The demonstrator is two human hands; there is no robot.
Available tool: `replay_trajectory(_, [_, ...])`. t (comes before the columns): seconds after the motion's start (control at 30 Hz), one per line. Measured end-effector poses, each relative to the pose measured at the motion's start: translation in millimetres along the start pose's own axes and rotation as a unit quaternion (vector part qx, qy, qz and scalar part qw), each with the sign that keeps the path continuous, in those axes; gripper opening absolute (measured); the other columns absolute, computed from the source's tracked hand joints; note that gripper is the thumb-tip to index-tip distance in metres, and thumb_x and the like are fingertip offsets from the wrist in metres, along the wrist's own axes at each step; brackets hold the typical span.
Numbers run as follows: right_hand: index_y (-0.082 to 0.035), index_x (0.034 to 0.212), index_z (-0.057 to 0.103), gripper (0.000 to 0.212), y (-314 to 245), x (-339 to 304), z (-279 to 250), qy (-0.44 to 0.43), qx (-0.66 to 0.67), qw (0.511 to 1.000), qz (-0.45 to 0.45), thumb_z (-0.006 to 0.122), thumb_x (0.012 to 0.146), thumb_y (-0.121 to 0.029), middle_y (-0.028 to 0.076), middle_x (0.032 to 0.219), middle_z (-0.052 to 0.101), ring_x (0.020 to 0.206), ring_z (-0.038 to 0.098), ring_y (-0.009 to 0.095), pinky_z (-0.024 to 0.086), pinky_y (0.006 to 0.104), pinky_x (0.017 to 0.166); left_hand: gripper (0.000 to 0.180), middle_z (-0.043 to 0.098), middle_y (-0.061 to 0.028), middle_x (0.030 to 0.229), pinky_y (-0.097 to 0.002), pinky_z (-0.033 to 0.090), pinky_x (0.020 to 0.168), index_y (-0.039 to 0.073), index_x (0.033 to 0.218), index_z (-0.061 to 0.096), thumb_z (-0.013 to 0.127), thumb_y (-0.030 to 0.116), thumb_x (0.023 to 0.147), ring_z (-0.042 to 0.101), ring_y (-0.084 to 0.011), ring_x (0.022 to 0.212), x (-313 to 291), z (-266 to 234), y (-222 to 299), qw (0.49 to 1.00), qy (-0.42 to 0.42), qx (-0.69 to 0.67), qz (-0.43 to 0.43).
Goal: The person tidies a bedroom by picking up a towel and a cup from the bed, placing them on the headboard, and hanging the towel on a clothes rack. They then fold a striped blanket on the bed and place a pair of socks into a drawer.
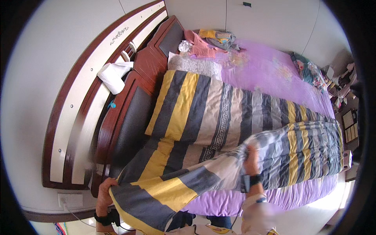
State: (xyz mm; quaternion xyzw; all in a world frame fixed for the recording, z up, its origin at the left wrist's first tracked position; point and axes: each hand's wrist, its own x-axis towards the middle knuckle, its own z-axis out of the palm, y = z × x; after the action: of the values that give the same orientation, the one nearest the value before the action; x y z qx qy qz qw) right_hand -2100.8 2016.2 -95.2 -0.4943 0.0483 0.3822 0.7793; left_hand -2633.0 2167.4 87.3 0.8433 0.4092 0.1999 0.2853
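Note:
A striped quilt [211, 117] in yellow, dark grey and beige is spread over a bed with a purple flowered sheet [270, 70]. At its near left corner, beside the headboard, my left hand [106, 192] is closed on the fabric. My right hand [252, 158] grips the quilt's near side around the middle, its fingers partly smeared by motion. Between my hands the cloth is lifted and pulled taut, with folds running toward the right hand. Part of a grey patterned pillow [196, 66] shows past the quilt's upper end.
Along the left stands a dark wood headboard [147, 64] with padded panels. A white paper roll [111, 78] rests on its ledge. Pink cloth [201, 46] and folded fabric [219, 38] lie at the far corner. A wall socket [70, 199] with a plugged-in cable is low at left.

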Motion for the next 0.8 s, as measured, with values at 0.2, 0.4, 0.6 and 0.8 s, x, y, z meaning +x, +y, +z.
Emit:
replay_trajectory(0.2, [-0.002, 0.093, 0.060, 0.024, -169.2, 10.7, 109.7, -0.149, 0.014, 0.958, -0.243, 0.042, 0.090, -0.018, 0.006, 0.086, 0.063, 0.078, 0.061, 0.017, 0.050, 0.0295, 0.072, 0.015, 0.055, -0.0040, 0.087, -0.0293, 0.043, 0.071, 0.006, 0.093, 0.053, 0.057, 0.018, 0.084, 0.052, -0.0175, 0.081, 142.8, -29.6, -19.6, 0.949, 0.099, -0.282, -0.098])
replay_trajectory(0.4, [-0.008, 0.137, 0.033, 0.056, -161.5, 147.6, 192.1, -0.269, -0.059, 0.926, -0.257, 0.051, 0.091, -0.035, 0.011, 0.130, 0.047, 0.120, 0.045, 0.024, 0.035, 0.0382, 0.095, 0.050, 0.053, -0.0201, 0.116, -0.0380, 0.040, 0.092, 0.002, 0.122, 0.047, 0.062, 0.025, 0.080, 0.050, -0.0343, 0.109, 385.6, 40.4, -50.0, 0.978, 0.141, -0.019, -0.155])
replay_trajectory(0.6, [-0.005, 0.139, 0.029, 0.061, -29.6, 157.9, 54.6, -0.114, -0.433, 0.873, -0.191, 0.057, 0.088, -0.024, 0.015, 0.138, 0.037, 0.129, 0.034, 0.027, 0.025, 0.0368, 0.106, 0.060, 0.049, -0.0260, 0.118, -0.0433, 0.037, 0.095, -0.004, 0.126, 0.042, 0.066, 0.021, 0.077, 0.046, -0.0400, 0.111, 362.8, 204.1, -147.1, 0.967, 0.153, 0.160, -0.129])
replay_trajectory(0.8, [-0.003, 0.136, 0.033, 0.071, 11.3, 80.9, -154.4, 0.336, -0.587, 0.673, -0.298, 0.067, 0.079, -0.028, 0.021, 0.138, 0.033, 0.129, 0.028, 0.035, 0.023, 0.0422, 0.106, 0.058, 0.048, -0.0246, 0.122, -0.0398, 0.035, 0.098, -0.009, 0.123, 0.039, 0.064, 0.023, 0.082, 0.045, -0.0339, 0.115, 238.4, 261.0, -166.9, 0.964, 0.179, -0.030, -0.194])
